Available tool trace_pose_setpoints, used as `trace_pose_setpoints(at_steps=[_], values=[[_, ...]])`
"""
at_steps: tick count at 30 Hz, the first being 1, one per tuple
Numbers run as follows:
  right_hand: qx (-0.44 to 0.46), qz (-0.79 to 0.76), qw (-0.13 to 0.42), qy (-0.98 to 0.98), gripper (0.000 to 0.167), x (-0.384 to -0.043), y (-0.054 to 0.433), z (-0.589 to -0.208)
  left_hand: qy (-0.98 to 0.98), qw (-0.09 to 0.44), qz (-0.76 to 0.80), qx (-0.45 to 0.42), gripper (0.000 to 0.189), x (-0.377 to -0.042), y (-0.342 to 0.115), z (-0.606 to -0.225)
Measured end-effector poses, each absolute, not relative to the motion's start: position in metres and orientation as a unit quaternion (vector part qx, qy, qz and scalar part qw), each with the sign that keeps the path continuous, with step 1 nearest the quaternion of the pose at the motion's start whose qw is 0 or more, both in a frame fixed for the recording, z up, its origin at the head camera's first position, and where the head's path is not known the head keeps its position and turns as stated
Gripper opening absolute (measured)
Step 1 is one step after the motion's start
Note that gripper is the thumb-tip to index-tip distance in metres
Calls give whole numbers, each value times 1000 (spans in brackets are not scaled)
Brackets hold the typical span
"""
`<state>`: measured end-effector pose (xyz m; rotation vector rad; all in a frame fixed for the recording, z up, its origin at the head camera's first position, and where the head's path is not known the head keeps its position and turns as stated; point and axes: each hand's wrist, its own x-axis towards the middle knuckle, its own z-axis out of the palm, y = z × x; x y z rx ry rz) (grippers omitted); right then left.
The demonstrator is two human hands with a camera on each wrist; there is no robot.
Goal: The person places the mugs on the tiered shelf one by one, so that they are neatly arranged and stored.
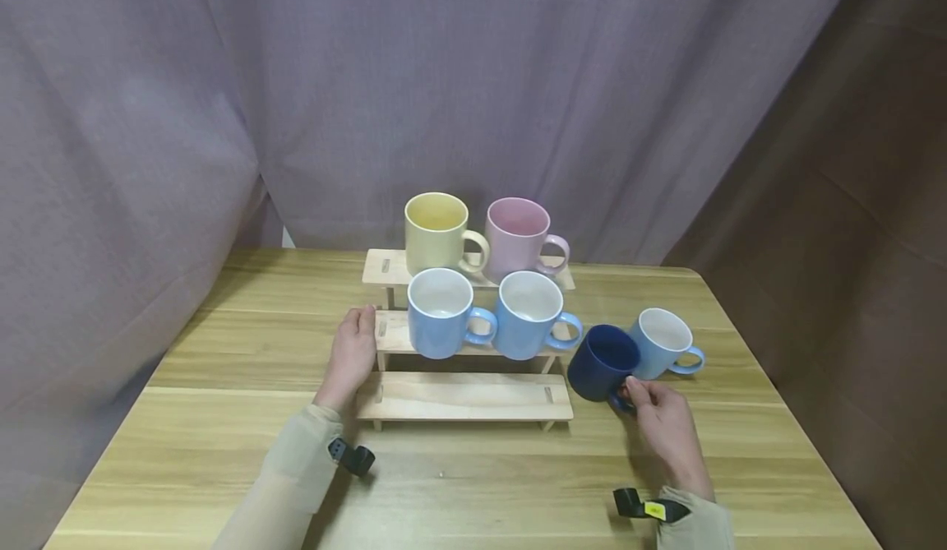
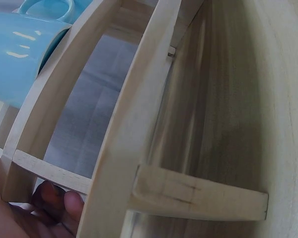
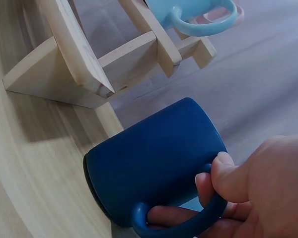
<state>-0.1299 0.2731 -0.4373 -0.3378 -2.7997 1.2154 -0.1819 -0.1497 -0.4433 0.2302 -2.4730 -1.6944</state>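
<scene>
My right hand (image 1: pixel 666 427) grips the handle of a dark blue mug (image 1: pixel 595 369), thumb on top and fingers through the loop in the right wrist view. This mug (image 3: pixel 154 158) is right of a three-tier wooden rack (image 1: pixel 462 394); whether its base touches the table I cannot tell. Close behind it stands a light blue mug (image 1: pixel 651 353), partly hidden. At the rack's left side, my left hand (image 1: pixel 351 361) holds the middle tier's end, fingers curled behind the wood in the left wrist view. That tier bears a light blue mug (image 1: pixel 436 328) and another light blue mug (image 1: pixel 521 328).
On the top tier stand a yellow mug (image 1: pixel 429 242) and a pink mug (image 1: pixel 510 246), handles to the right. The bottom tier (image 1: pixel 462 394) is bare wood. Grey curtains (image 1: pixel 473 81) hang behind the wooden table (image 1: pixel 459 492), and a brown curtain (image 1: pixel 851 246) hangs at the right.
</scene>
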Motion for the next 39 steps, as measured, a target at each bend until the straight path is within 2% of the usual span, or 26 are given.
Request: trace_pose_setpoints(at_steps=[13, 25, 39], values=[[-96, 389, 46, -915, 49, -120, 272, -424, -817, 67, -567, 87, 48, -183, -149, -443], [-88, 411, 46, -906, 48, -108, 270, -405, -824, 59, -558, 84, 52, -181, -149, -442], [-76, 434, 19, -897, 44, -95, 266, -390, -822, 55, -560, 85, 56, -180, -149, -440]])
